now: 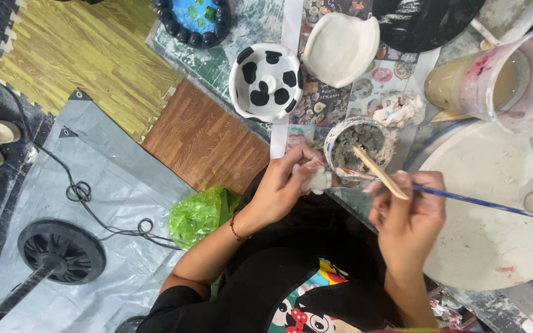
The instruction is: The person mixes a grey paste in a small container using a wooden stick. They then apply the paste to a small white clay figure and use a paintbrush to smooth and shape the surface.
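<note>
We have our left hand (282,185) pinched round a small white lump of clay (317,180), lifted close so the brush can reach it. Our right hand (407,213) grips a thin blue-handled paintbrush (464,198), its tip meeting the lump at nine o'clock. At twelve o'clock from the lump sits a small round pot of grey slip (360,145) with a wooden stick (379,172) leaning in it, handy for dipping. A white bowl with black cow patches (265,81) waits beyond, at eleven.

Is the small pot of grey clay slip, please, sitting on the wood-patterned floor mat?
No, the small pot stands on the cluttered table, beside the left hand and well right of the brown mat.
</note>
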